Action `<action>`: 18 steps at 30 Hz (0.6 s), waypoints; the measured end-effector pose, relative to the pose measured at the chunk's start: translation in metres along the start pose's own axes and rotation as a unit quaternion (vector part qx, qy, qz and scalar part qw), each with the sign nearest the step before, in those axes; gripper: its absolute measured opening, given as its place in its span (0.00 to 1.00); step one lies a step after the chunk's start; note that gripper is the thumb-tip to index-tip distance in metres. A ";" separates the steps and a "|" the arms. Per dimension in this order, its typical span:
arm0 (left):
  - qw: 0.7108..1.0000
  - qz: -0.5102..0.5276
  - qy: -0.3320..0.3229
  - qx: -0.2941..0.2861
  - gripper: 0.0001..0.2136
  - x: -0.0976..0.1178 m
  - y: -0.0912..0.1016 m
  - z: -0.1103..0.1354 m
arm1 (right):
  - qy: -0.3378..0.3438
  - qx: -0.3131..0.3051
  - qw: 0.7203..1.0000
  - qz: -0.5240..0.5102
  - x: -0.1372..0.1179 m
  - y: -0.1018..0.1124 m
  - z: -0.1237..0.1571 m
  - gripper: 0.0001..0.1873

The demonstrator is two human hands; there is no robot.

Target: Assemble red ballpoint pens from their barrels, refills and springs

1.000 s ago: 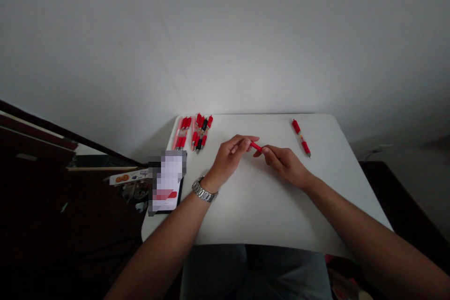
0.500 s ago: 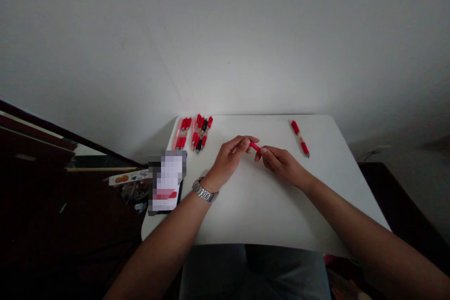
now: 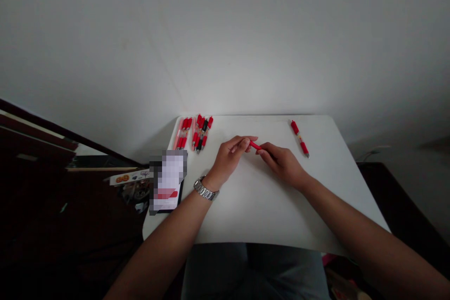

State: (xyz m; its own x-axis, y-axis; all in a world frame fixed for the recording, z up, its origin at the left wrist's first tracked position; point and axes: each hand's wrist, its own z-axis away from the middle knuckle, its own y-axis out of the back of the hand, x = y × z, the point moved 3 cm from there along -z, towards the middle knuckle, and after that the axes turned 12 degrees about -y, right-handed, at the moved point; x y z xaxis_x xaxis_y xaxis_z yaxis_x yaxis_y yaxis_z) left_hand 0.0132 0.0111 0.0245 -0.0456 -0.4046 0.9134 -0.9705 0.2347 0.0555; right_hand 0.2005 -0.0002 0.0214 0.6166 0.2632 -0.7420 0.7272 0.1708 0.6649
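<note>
Over the middle of the white table (image 3: 239,215), a red pen (image 3: 255,145) is held between my two hands, and only a short red stretch of it shows. My left hand (image 3: 232,157), with a metal watch at the wrist, is closed round its left end. The thumb and fingers of my right hand (image 3: 281,161) pinch the other end. Both ends of this pen are hidden by fingers. To the right lies another pen (image 3: 299,138), red at both ends with a clear middle.
Several red pens (image 3: 184,131) and a black pen (image 3: 203,134) lie in two groups at the table's back left, with pink sticks beside them. A phone (image 3: 168,183), partly blurred out, rests at the left edge. A wall (image 3: 225,56) rises behind the table.
My right hand has turned a little, and its fingers have shifted at the pen's end. My left hand keeps its hold. The pens on the table stay put.
</note>
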 end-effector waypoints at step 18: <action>0.999 0.031 0.032 0.011 0.20 -0.004 0.000 -0.001 | 0.017 0.054 0.998 0.029 -0.003 0.002 -0.001 0.15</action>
State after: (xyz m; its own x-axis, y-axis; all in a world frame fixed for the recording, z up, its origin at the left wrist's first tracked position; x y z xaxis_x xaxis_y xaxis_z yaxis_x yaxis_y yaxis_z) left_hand 0.0135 0.0135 0.0212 -0.0918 -0.3323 0.9387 -0.9713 0.2378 -0.0108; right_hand 0.2001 0.0001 0.0254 0.6489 0.3022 -0.6983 0.7206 0.0507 0.6915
